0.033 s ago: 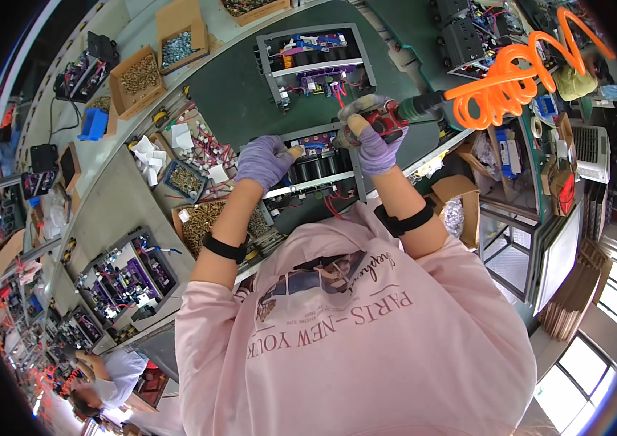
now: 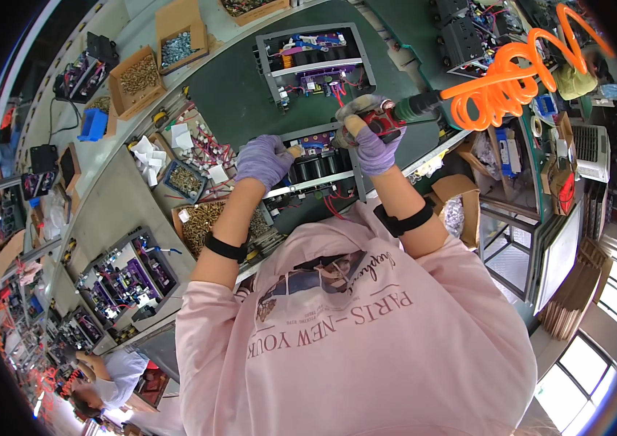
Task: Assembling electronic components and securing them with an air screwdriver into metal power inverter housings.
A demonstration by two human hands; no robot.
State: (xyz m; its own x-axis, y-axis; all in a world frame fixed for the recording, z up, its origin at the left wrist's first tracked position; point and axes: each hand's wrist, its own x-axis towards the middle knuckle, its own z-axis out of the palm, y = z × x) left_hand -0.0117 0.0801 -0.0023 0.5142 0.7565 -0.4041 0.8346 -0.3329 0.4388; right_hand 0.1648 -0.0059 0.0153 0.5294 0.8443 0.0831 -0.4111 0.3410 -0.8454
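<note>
In front of me lies a metal-framed electronic unit (image 2: 314, 174) with black cylindrical parts, a purple board and red wires. My left hand (image 2: 265, 161), in a purple glove, is curled over the frame's left end. Its bare-looking fingertips reach onto the board; what lies under the fingers is hidden. My right hand (image 2: 376, 145), also gloved, is closed around a red pneumatic screwdriver (image 2: 384, 129) above the unit's right end. An orange coiled air hose (image 2: 497, 94) runs from the tool's green end. The screwdriver's tip is hidden by my hand.
A second framed unit (image 2: 315, 62) lies farther off on the green mat (image 2: 232, 94). Left are a screw box (image 2: 137, 78), loose connectors (image 2: 210, 145) and a brass-coloured parts box (image 2: 203, 224). An open carton (image 2: 461, 207) stands right. A co-worker (image 2: 116, 378) is at lower left.
The screwdriver's rear end and the orange hose have shifted very slightly. Both hands stay at the unit.
</note>
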